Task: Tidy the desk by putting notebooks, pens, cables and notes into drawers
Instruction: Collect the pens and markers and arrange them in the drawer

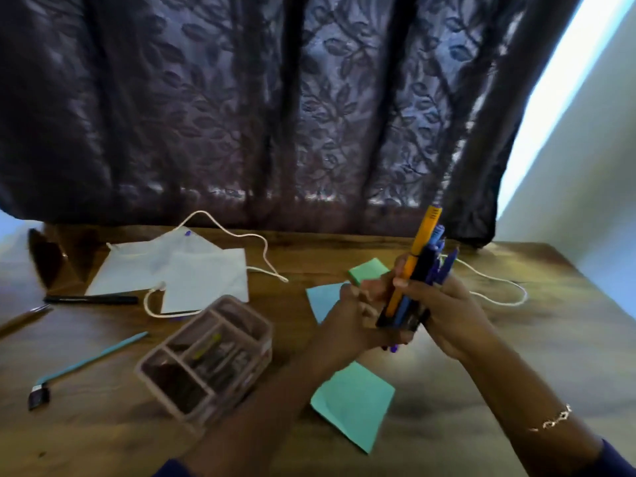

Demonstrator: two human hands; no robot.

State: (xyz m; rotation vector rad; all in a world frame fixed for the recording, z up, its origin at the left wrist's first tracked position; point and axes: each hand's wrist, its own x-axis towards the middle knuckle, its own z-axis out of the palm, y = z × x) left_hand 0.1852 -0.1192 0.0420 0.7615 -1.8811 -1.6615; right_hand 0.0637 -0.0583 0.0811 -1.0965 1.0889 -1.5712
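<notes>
Right hand point(444, 311) is curled round the middle of the bundle of pens point(418, 266), and the left hand point(358, 311) clasps its lower end. The bundle is held clear above the desk point(516, 339), long axis near upright, top leaning away and rightward. The compartmented organizer point(206, 359), judged the likely receptacle, lies down-left of the grip, nearer the left hand.

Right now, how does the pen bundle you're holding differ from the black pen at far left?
The pen bundle stands upright, gripped by left hand and right hand; the black pen lies flat on the desk, untouched. The pen bundle mixes orange, blue and dark barrels; the black pen is single. Neither is put away.
</notes>
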